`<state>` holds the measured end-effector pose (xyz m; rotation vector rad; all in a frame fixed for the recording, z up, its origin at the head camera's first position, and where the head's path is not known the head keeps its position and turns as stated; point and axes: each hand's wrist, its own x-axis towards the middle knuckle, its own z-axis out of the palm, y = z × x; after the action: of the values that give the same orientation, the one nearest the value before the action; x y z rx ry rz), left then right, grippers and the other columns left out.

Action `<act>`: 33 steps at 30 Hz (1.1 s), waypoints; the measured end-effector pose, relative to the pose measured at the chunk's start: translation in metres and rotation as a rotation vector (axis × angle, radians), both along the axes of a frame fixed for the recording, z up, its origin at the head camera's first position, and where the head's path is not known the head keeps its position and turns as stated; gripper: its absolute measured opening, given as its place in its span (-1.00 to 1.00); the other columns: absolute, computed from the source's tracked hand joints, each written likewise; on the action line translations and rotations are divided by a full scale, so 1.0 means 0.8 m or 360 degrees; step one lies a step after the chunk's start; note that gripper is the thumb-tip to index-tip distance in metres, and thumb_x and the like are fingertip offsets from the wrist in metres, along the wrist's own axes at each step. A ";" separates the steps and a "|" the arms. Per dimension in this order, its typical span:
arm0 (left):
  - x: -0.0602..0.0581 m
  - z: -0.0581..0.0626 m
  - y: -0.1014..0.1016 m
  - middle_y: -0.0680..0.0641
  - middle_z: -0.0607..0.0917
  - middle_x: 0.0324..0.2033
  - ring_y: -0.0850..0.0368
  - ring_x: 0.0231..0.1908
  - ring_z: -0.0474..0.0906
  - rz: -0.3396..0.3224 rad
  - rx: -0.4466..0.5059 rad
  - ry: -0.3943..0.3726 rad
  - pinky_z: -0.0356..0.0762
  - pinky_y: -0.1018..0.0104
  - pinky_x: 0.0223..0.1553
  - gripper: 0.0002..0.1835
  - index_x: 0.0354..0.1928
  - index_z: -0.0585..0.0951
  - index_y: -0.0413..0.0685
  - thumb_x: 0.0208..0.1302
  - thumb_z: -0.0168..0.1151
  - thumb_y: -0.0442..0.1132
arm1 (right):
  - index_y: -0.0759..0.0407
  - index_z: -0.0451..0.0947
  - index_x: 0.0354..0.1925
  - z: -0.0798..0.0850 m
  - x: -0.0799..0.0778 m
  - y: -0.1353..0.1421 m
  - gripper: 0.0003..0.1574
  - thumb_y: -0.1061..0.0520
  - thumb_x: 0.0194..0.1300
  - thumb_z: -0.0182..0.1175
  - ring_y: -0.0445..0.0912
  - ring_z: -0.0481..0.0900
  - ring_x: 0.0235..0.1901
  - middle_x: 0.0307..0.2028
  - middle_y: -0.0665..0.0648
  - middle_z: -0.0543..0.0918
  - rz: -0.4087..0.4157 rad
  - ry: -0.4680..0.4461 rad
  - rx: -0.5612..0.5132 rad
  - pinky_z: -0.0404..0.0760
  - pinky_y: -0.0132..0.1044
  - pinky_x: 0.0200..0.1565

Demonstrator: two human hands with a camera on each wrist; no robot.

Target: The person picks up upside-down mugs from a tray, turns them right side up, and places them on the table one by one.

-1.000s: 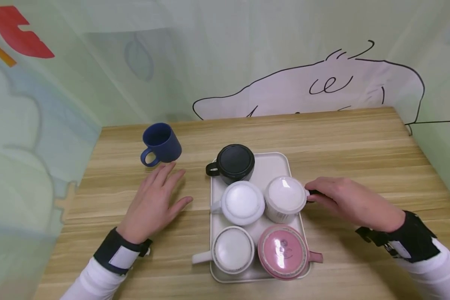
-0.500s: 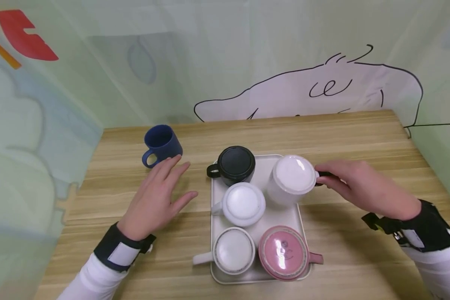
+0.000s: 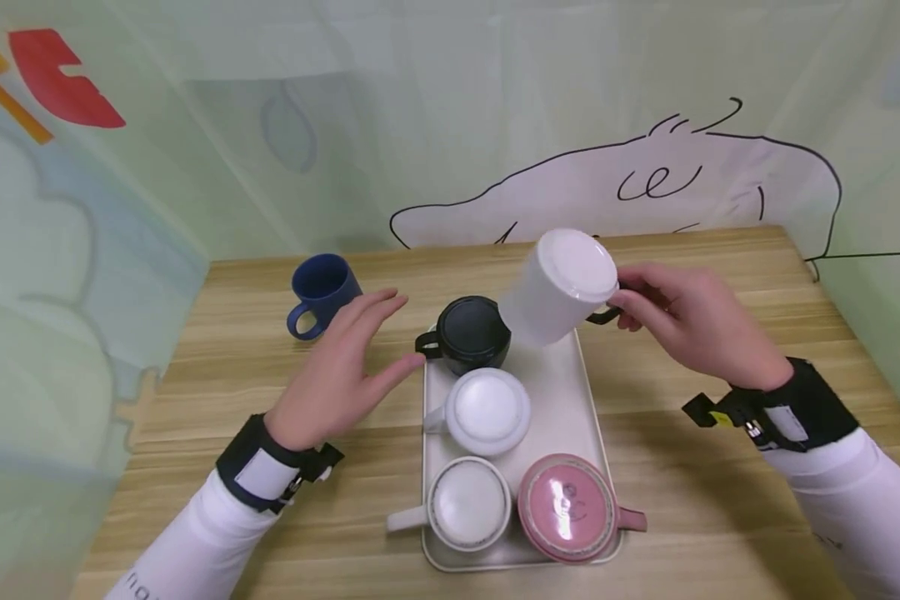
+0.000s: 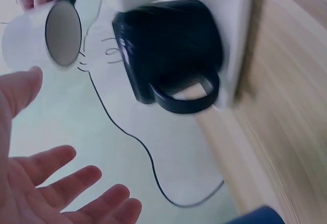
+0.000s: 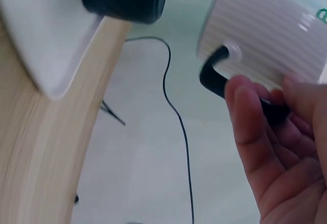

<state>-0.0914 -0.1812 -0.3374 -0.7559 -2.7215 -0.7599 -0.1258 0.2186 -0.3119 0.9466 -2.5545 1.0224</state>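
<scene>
My right hand (image 3: pixel 690 321) grips the black handle of a white mug (image 3: pixel 558 287), held tilted above the back right of the tray. In the right wrist view, fingers curl round that handle (image 5: pixel 217 73) and the mug's side looks ribbed. My left hand (image 3: pixel 348 371) hovers with fingers extended, holding nothing, between a blue mug (image 3: pixel 326 292) and a black mug (image 3: pixel 472 333). The left wrist view shows the white mug's dark-rimmed mouth (image 4: pixel 64 32). Upside down on the white tray (image 3: pixel 570 400) sit the black mug, two white mugs (image 3: pixel 487 408) and a pink mug (image 3: pixel 567 507).
The blue mug stands upright at the back left of the wooden table (image 3: pixel 690 500). Handles of the pink mug and a front white mug (image 3: pixel 468 504) jut past the tray's sides. A printed curtain (image 3: pixel 457 108) hangs behind the table.
My right hand has lifted the white mug off the tray, moving it up and back and tilting it. The left hand has shifted rightward toward the black mug.
</scene>
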 end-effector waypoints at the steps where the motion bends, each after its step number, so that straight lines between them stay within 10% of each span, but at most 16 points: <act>1: -0.003 0.001 0.004 -0.09 0.34 0.40 0.00 0.40 0.20 -0.0010 0.0032 -0.0014 0.24 0.03 0.33 -0.21 0.43 0.36 -0.10 0.33 0.22 0.22 | 0.14 0.64 0.02 -0.001 -0.003 -0.004 -0.73 0.23 0.35 0.26 -0.32 0.63 -0.42 -0.26 -0.04 0.71 -0.0014 -0.0019 -0.0043 0.61 -0.47 -0.34; 24: -0.067 0.019 0.110 -0.07 0.64 0.00 0.04 -0.11 0.64 -0.0141 0.1017 -0.0604 0.63 0.28 -0.11 -0.53 0.21 0.55 -0.19 0.36 0.30 -0.10 | 0.42 0.51 0.07 -0.011 -0.045 -0.096 -0.67 0.19 0.48 0.11 0.15 0.66 -0.32 -0.18 0.43 0.57 0.0174 -0.0593 -0.1197 0.67 -0.08 -0.16; 33: -0.072 0.020 0.129 -0.18 0.68 -0.14 0.02 -0.32 0.65 -0.0127 0.1472 -0.0618 0.66 0.16 -0.17 -0.72 0.03 0.61 -0.31 0.38 0.26 -0.27 | 0.46 0.47 0.06 -0.015 -0.043 -0.128 -0.61 0.14 0.48 0.10 0.09 0.69 -0.27 -0.13 0.39 0.58 0.0217 -0.0717 -0.1428 0.65 -0.05 -0.11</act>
<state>-0.1492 -0.0777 -0.3217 -0.5078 -2.1816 -2.1262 -0.1602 0.1165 -0.3240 0.6615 -1.9010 2.3356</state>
